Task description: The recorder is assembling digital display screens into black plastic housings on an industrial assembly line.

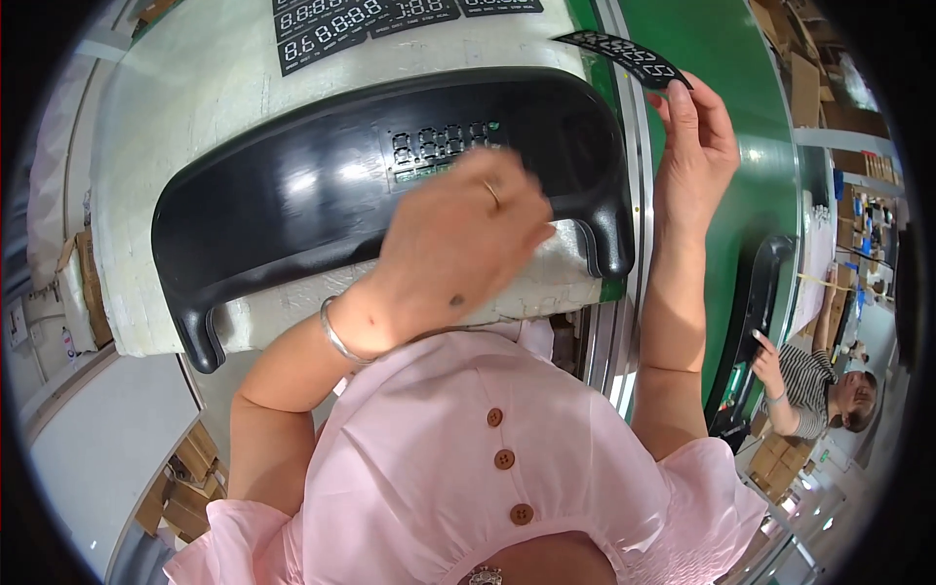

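Observation:
A long curved black plastic housing [283, 195] lies in front of me, with down-turned arms at both ends. Near its middle is a digit-segment display window [441, 144], with green showing at its edges. My left hand [468, 229], slightly blurred, is over the lower part of that window, its fingers curled in and the fingertips hidden beneath. Up at the right, my right hand [694, 146] pinches one end of a thin black display overlay strip [624, 57] printed with pale digit shapes. The strip bends in an arc, its far end free in the air.
More black digit overlays [366, 29] lie flat at the far edge of the pale padded work surface [132, 195]. Right of it a metal rail [639, 195] borders a green surface [760, 175]. Another black housing [751, 322] lies there, touched by a co-worker's hand [767, 363].

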Demonstrator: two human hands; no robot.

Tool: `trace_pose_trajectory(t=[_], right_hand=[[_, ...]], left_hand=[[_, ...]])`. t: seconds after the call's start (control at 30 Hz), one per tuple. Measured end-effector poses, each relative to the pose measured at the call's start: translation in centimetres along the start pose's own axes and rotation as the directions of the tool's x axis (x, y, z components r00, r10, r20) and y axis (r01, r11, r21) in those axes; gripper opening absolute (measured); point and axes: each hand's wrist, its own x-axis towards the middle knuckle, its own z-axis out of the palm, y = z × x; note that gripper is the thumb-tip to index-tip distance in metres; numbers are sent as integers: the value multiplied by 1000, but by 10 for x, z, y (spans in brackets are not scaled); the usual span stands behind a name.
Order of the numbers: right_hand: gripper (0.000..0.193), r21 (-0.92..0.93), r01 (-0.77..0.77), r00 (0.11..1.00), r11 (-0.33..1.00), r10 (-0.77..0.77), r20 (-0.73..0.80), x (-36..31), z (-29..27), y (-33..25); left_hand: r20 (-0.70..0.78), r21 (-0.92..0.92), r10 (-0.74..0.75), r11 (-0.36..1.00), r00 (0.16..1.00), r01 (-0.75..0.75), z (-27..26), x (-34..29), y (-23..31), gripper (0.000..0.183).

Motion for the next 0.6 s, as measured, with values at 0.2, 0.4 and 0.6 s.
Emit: trace_pose_trajectory(t=[0.2,0.4,0.6], right_hand=[[17,-81,-30,999,996,33,40,9,28,-3],[20,-2,-173,962,985,169,213,8,30,-10],[23,-50,-312,859,949,305,411,-12,36,-6]], left_hand=[[646,-526,465,846,606,-88,17,-5,38,29],[-71,-145,202,967,977,-210,-31,-26,-4,43],[-204,123,-363,912,909,391,-65,-33,-17,111]])
